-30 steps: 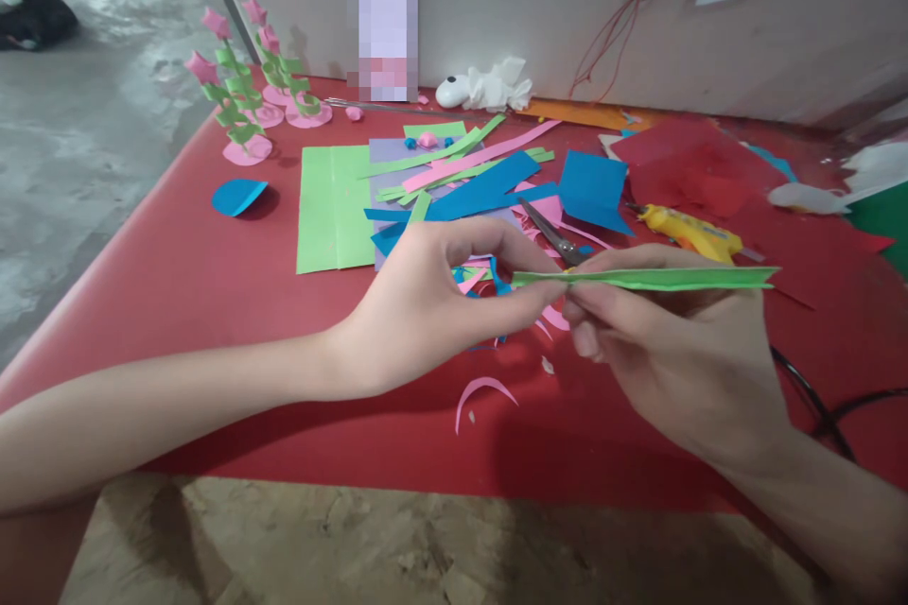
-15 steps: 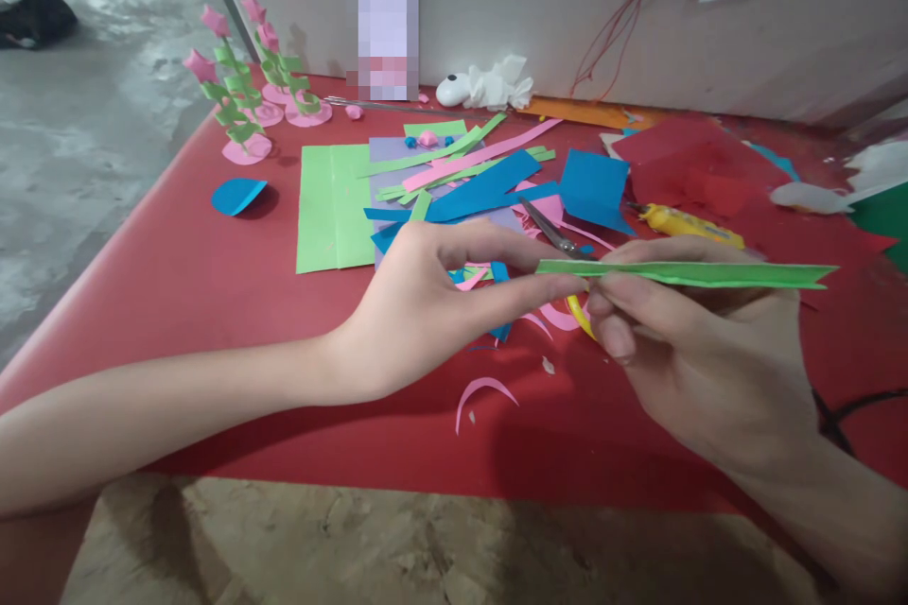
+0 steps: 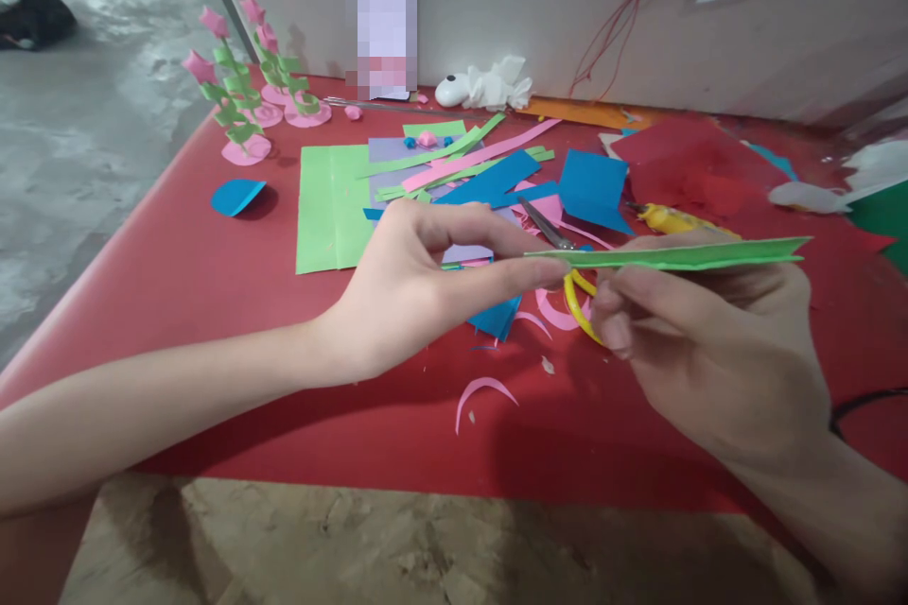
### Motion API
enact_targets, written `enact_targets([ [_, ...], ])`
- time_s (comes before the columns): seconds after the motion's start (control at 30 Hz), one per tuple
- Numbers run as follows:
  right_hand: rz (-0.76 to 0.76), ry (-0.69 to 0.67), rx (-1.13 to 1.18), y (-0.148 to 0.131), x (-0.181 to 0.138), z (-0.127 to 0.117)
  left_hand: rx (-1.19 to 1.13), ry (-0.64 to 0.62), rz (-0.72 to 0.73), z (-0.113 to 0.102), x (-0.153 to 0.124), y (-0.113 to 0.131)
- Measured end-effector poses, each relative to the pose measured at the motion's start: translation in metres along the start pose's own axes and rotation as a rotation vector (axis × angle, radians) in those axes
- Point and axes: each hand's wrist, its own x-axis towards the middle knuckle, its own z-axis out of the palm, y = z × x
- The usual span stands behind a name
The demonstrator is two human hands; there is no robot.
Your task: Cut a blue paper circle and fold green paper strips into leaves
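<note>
A folded green paper strip (image 3: 681, 255) is held level above the red table (image 3: 284, 440). My left hand (image 3: 446, 274) pinches its left end between thumb and forefinger. Around its middle, my right hand (image 3: 702, 331) grips the strip with the thumb in front and fingers behind. The strip's right end sticks out past the right hand, its folded layers slightly apart. Below and between the hands lie scissors with yellow handles (image 3: 583, 310), partly hidden by the right hand. Blue, pink and green paper pieces lie behind the left hand.
Pink paper flowers (image 3: 241, 99) stand at the back left, near a blue paper circle (image 3: 237, 197). A green sheet (image 3: 330, 208) lies left of the strips. Behind the right hand are a yellow tool (image 3: 681, 219) and red paper (image 3: 681, 161). A pale wall closes the back.
Both hands have shifted slightly, the left one a little leftward. The green strip has moved left and up, its right end now tilted higher. More of the yellow scissor handles shows.
</note>
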Motion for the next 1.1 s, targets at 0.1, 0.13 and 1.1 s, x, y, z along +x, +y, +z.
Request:
enact_targets([
  [0.1, -0.009, 0.003, -0.015, -0.002, 0.0, -0.001, 0.067, 0.013, 0.086, 0.001, 0.0, -0.001],
  [0.13, -0.013, 0.005, -0.015, -0.002, 0.0, -0.001, 0.089, 0.015, 0.119, 0.001, 0.0, -0.001],
  [1.1, -0.456, -0.063, -0.516, 0.002, -0.009, -0.01, 0.638, -0.413, 0.221, -0.008, -0.005, 0.01],
])
